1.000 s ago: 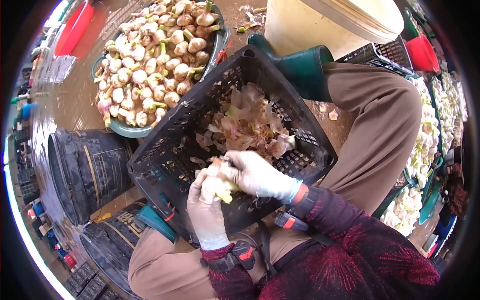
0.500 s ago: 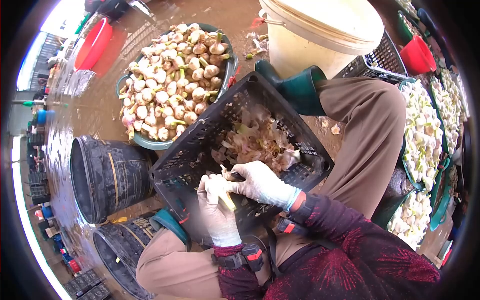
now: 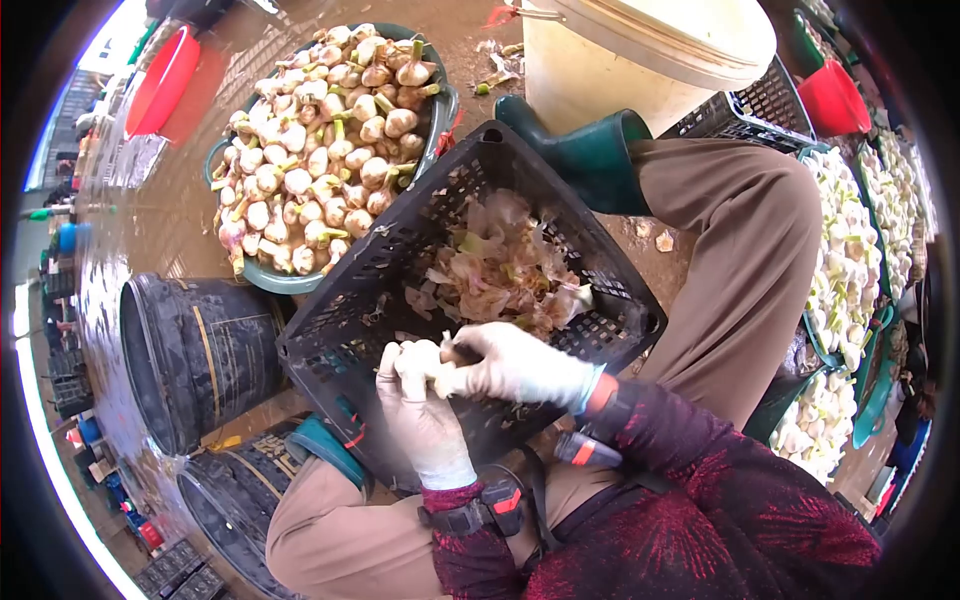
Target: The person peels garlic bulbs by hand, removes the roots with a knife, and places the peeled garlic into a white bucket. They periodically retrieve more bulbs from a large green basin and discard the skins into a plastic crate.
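Observation:
A pale garlic bulb (image 3: pixel 418 360) is held in the gloved fingers of my left hand (image 3: pixel 428 430), over the near part of a black plastic crate (image 3: pixel 622 272). Close against the bulb's right side is my right hand (image 3: pixel 520 366), also gloved and closed. A small dark tool (image 3: pixel 461 352) shows between its thumb and fingers; its kind is mostly hidden by the glove. Loose papery garlic skins (image 3: pixel 500 275) lie heaped inside the crate. Beyond the crate's far left side, a green tub (image 3: pixel 446 112) is piled with unpeeled garlic bulbs (image 3: pixel 320 170).
Two dark buckets (image 3: pixel 235 350) lie tipped at the left. A large white bucket (image 3: pixel 590 80) stands past my green boot (image 3: pixel 600 165). Tubs of whitish garlic (image 3: pixel 845 250) line the right side. A red basin (image 3: pixel 165 80) sits far left, a red bucket (image 3: pixel 835 98) far right.
The bulb has been turned: its green stem pointed down toward me before and no longer shows. My right hand stays close to it. The whole view has shifted slightly.

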The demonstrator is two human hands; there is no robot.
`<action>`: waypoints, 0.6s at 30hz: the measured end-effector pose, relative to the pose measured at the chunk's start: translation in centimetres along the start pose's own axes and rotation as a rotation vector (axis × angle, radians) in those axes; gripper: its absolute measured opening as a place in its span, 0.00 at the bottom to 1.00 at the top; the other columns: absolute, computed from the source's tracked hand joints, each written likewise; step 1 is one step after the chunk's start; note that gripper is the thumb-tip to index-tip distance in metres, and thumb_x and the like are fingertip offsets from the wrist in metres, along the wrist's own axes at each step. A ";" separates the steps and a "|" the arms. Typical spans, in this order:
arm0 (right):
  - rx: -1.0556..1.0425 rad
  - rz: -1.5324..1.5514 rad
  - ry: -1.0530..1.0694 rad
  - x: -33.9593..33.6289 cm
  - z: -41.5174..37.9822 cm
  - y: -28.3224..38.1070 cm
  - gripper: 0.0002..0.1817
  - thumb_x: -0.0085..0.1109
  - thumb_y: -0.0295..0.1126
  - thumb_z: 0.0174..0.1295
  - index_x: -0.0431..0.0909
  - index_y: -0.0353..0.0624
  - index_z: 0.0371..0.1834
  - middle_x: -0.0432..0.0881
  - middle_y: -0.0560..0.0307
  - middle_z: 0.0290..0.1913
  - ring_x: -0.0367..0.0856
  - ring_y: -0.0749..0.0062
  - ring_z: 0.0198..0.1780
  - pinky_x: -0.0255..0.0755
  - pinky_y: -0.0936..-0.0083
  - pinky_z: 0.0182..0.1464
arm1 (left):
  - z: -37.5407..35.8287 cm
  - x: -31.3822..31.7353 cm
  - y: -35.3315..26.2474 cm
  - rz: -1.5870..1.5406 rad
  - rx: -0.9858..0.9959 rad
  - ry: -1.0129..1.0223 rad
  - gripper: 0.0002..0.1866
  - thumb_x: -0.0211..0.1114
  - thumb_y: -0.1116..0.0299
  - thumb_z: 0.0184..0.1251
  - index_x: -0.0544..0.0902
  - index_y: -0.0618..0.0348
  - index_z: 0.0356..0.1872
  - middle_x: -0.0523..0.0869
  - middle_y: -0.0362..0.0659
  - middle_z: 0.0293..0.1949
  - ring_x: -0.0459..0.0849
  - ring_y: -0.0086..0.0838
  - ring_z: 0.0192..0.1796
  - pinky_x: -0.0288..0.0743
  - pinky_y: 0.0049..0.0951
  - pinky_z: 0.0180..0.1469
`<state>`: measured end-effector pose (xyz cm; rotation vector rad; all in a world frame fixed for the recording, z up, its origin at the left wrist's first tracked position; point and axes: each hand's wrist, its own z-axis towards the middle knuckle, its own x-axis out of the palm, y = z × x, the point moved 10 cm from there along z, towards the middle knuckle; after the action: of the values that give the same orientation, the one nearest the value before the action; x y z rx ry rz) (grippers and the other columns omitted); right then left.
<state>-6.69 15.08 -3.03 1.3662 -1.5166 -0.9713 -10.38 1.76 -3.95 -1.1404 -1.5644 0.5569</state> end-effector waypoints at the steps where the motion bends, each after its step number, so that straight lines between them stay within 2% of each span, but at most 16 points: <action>1: 0.033 -0.062 -0.034 0.3 0.0 -0.4 0.21 0.65 0.44 0.59 0.79 0.34 0.42 0.83 0.49 0.32 0.79 0.71 0.35 0.73 0.69 0.41 | -0.1 0.4 -0.1 0.060 0.018 0.024 0.18 0.64 0.69 0.69 0.74 0.62 0.57 0.80 0.46 0.46 0.80 0.32 0.48 0.75 0.34 0.55; 2: 0.065 -0.122 -0.065 0.5 0.0 -0.8 0.22 0.64 0.46 0.59 0.80 0.33 0.39 0.83 0.45 0.31 0.81 0.67 0.34 0.74 0.66 0.40 | -0.2 0.2 -0.1 0.060 0.018 0.024 0.18 0.64 0.69 0.69 0.74 0.62 0.57 0.80 0.46 0.46 0.80 0.32 0.48 0.75 0.34 0.55; 3: 0.053 0.083 -0.085 0.3 0.0 -0.6 0.20 0.62 0.44 0.60 0.81 0.33 0.36 0.83 0.42 0.31 0.82 0.61 0.32 0.74 0.64 0.38 | -0.4 -0.4 -0.1 0.009 0.004 0.014 0.18 0.63 0.69 0.70 0.74 0.63 0.58 0.80 0.47 0.48 0.79 0.32 0.50 0.75 0.34 0.57; 4: 0.183 0.235 -0.068 0.3 0.4 -2.7 0.17 0.61 0.41 0.61 0.80 0.33 0.36 0.82 0.42 0.29 0.82 0.60 0.30 0.74 0.63 0.36 | -0.3 -1.0 -0.2 -0.044 -0.004 0.006 0.19 0.62 0.69 0.71 0.73 0.65 0.59 0.79 0.48 0.50 0.79 0.33 0.51 0.74 0.34 0.59; 6: 0.046 -0.420 -0.391 -4.0 1.4 -2.9 0.17 0.64 0.40 0.60 0.80 0.34 0.38 0.82 0.43 0.27 0.82 0.58 0.29 0.75 0.63 0.35 | 0.0 -0.8 0.2 -0.244 -0.063 0.044 0.22 0.62 0.68 0.71 0.72 0.64 0.62 0.80 0.51 0.52 0.79 0.34 0.55 0.74 0.39 0.61; 7: 0.070 -0.603 -0.410 -4.6 1.2 -3.1 0.18 0.65 0.36 0.61 0.79 0.36 0.49 0.84 0.50 0.32 0.84 0.64 0.35 0.76 0.68 0.38 | 0.0 -0.8 0.1 -0.246 -0.055 0.015 0.21 0.62 0.68 0.71 0.72 0.64 0.62 0.80 0.51 0.52 0.80 0.35 0.54 0.74 0.38 0.61; 8: 0.070 -0.607 -0.409 -4.5 1.1 -3.5 0.18 0.65 0.36 0.61 0.79 0.36 0.49 0.84 0.50 0.32 0.84 0.64 0.35 0.76 0.68 0.38 | -0.1 -0.8 0.2 -0.250 -0.048 -0.017 0.20 0.61 0.68 0.72 0.72 0.64 0.61 0.80 0.51 0.52 0.80 0.35 0.54 0.75 0.38 0.61; 10: -0.151 -0.066 -0.279 -2.8 0.3 0.2 0.17 0.65 0.34 0.61 0.78 0.36 0.49 0.83 0.43 0.38 0.85 0.54 0.39 0.77 0.66 0.42 | -0.2 -0.5 0.1 -0.153 -0.041 -0.048 0.20 0.62 0.68 0.71 0.72 0.64 0.61 0.80 0.51 0.52 0.80 0.35 0.54 0.75 0.37 0.60; 11: -0.194 -0.168 -0.269 -2.4 -0.1 1.7 0.17 0.66 0.34 0.60 0.78 0.36 0.48 0.83 0.43 0.39 0.85 0.54 0.41 0.77 0.68 0.45 | -0.3 -0.5 0.1 -0.046 -0.031 -0.069 0.20 0.63 0.68 0.71 0.72 0.64 0.60 0.81 0.51 0.52 0.80 0.35 0.54 0.76 0.36 0.59; 12: -0.308 -0.315 -0.304 -1.9 -0.2 2.6 0.16 0.66 0.37 0.57 0.80 0.41 0.45 0.84 0.50 0.37 0.84 0.53 0.40 0.77 0.65 0.43 | -0.3 -0.4 0.4 -0.045 -0.039 -0.073 0.20 0.63 0.68 0.71 0.72 0.64 0.60 0.81 0.51 0.52 0.80 0.35 0.54 0.76 0.36 0.59; 14: -0.337 -0.526 -0.294 -0.6 -0.4 3.0 0.16 0.67 0.35 0.56 0.81 0.39 0.45 0.84 0.49 0.38 0.85 0.54 0.39 0.78 0.67 0.42 | -0.4 -0.8 0.3 0.199 -0.017 -0.136 0.21 0.66 0.68 0.68 0.71 0.65 0.58 0.81 0.48 0.49 0.80 0.31 0.54 0.72 0.35 0.62; 15: -0.294 -0.535 -0.302 -0.3 -0.4 3.1 0.13 0.66 0.35 0.56 0.82 0.40 0.41 0.83 0.49 0.36 0.84 0.52 0.37 0.78 0.65 0.39 | -0.6 -0.7 0.3 0.246 0.003 -0.103 0.22 0.67 0.68 0.68 0.71 0.66 0.57 0.81 0.47 0.49 0.79 0.31 0.54 0.70 0.35 0.64; 16: -0.330 -0.600 -0.339 -0.1 -0.6 3.0 0.11 0.66 0.35 0.56 0.80 0.39 0.36 0.83 0.49 0.36 0.84 0.53 0.34 0.78 0.65 0.36 | -0.6 -0.9 0.4 0.246 -0.005 -0.109 0.22 0.67 0.68 0.68 0.71 0.66 0.57 0.81 0.47 0.49 0.79 0.31 0.54 0.70 0.35 0.64; 18: -0.256 -0.581 -0.349 -0.6 0.2 1.5 0.12 0.65 0.35 0.56 0.77 0.37 0.32 0.83 0.47 0.34 0.83 0.50 0.32 0.77 0.63 0.35 | -0.5 -0.3 0.9 0.106 -0.020 -0.015 0.22 0.67 0.68 0.67 0.71 0.66 0.58 0.81 0.47 0.50 0.79 0.32 0.55 0.69 0.36 0.65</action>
<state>-7.39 15.86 -1.74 1.5323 -1.1860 -1.7778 -9.59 1.74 -4.65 -1.2418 -1.5313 0.6225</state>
